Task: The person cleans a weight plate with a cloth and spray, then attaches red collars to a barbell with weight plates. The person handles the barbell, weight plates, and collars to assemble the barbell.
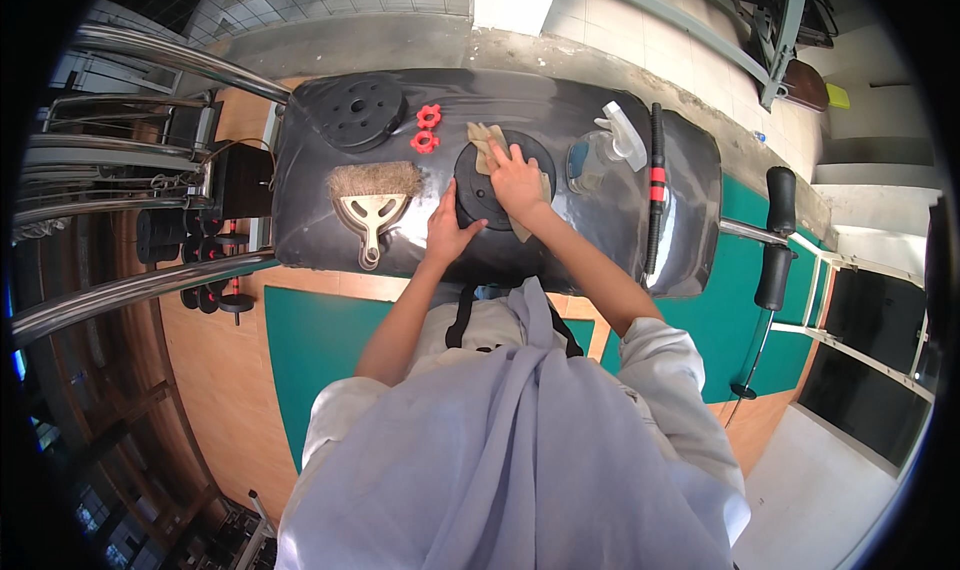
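Black weight plate (480, 195) between brush (375, 195) and spray bottle (605, 150)

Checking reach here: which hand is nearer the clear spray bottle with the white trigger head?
Right. The right hand presses a tan cloth on the black weight plate, just left of the spray bottle; the left hand lies farther left.

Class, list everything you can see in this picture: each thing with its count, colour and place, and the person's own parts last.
Bench: 1, black, centre.
Weight plates: 2, black; one back left, one under the hands.
Cloth: 1, tan, on the near plate.
Collars: 2, red, between the plates.
Brush: 1, tan, bench left.
Spray bottle: 1, clear and white, bench right.
Bar: 1, black with red band, right edge.
Left hand: on plate edge.
Right hand: pressing cloth.
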Demonstrator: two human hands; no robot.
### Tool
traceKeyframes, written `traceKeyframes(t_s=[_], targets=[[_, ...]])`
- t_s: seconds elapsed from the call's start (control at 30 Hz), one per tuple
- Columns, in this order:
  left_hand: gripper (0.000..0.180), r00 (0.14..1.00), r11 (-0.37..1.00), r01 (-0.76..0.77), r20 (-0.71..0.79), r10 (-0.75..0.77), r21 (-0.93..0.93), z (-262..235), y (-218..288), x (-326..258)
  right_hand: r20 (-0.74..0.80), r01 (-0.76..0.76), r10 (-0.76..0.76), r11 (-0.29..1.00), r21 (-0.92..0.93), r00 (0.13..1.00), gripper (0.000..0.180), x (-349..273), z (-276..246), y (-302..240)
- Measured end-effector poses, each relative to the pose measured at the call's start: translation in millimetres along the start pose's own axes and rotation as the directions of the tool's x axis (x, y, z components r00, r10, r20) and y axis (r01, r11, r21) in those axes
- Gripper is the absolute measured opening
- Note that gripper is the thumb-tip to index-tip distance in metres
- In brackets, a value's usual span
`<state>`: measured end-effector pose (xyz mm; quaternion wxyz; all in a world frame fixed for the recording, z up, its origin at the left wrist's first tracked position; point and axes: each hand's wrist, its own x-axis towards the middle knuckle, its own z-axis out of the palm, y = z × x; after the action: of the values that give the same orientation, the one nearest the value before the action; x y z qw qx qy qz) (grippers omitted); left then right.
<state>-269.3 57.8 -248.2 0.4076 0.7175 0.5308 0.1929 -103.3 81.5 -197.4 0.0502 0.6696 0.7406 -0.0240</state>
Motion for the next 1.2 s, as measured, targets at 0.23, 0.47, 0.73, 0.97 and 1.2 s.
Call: traceKeyframes(t_s=[0.23, 0.47, 0.73, 0.97, 1.2], targets=[[0.104, 0.999, 0.997, 0.044, 0.012, -0.045, 0.056, 4, -1, -1, 0.159, -0.207, 0.194, 0.976, 0.073, 0.968, 0.051, -59, -8, 23], [0.103, 0.997, 0.997, 0.066, 0.033, -0.068, 0.047, 5, 2, 0, -0.021, -0.372, 0.385, 0.904, 0.209, 0.923, 0.047, -18, -5, 16], [0.101, 0.999, 0.996, 0.018, 0.026, -0.021, 0.089, 2, 4, -1, 0.069, -0.144, 0.139, 0.987, 0.074, 0.988, 0.033, 10, 0, 3], [0.102, 0.906, 0.764, -0.422, 0.189, 0.380, 0.489, 15, 39, 4, 0.222, -0.117, 0.087, 0.986, 0.123, 0.971, 0.038, -116, -13, 42], [0.124, 0.924, 0.757, -0.381, 0.250, 0.290, 0.530, 42, 75, 35, 0.411, -0.411, -0.017, -0.044, 0.911, 0.912, 0.052, -172, -27, 121]])
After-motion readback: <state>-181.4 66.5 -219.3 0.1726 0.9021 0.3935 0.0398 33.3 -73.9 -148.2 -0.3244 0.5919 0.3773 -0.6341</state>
